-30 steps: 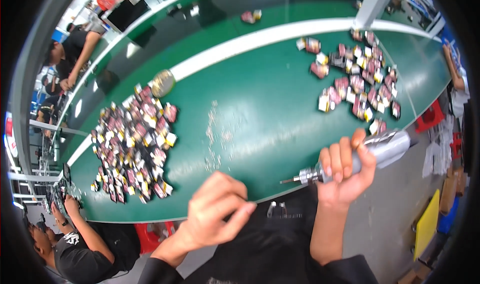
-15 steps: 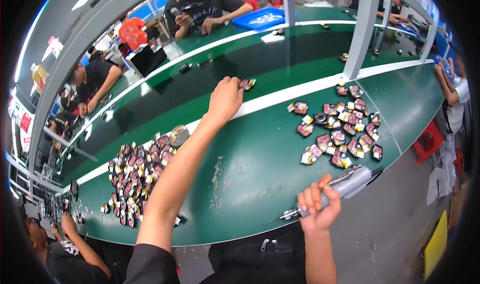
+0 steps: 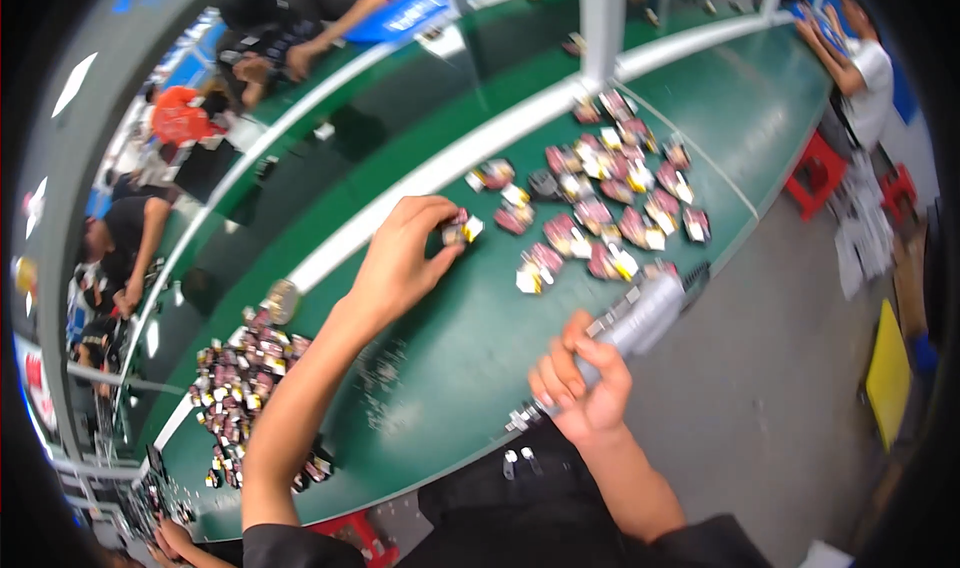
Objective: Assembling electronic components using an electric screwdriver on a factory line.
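A small black part (image 3: 464, 229) with a pinkish face and white and yellow tabs is pinched between the thumb and fingers of my left hand (image 3: 398, 263). That hand hovers over the green bench (image 3: 450, 343), left of a scattered group of similar parts (image 3: 600, 183). My right hand (image 3: 582, 383) is wrapped round a grey electric screwdriver (image 3: 648, 313) near the bench's front edge. Its bit end points to the lower left, blurred, and its rear end reaches toward the scattered parts.
A dense heap of similar parts (image 3: 240, 383) lies at the left, beside a round metallic lid-like disc (image 3: 283, 301). Small clear bits (image 3: 380, 383) are strewn mid-bench. A white rail (image 3: 440, 175) and grey post (image 3: 602, 28) separate the bench from a darker green belt. Several people work around it.
My left hand has come back from the belt side over the bench, carrying the small part. The view has swung right, and the screwdriver is angled more steeply.
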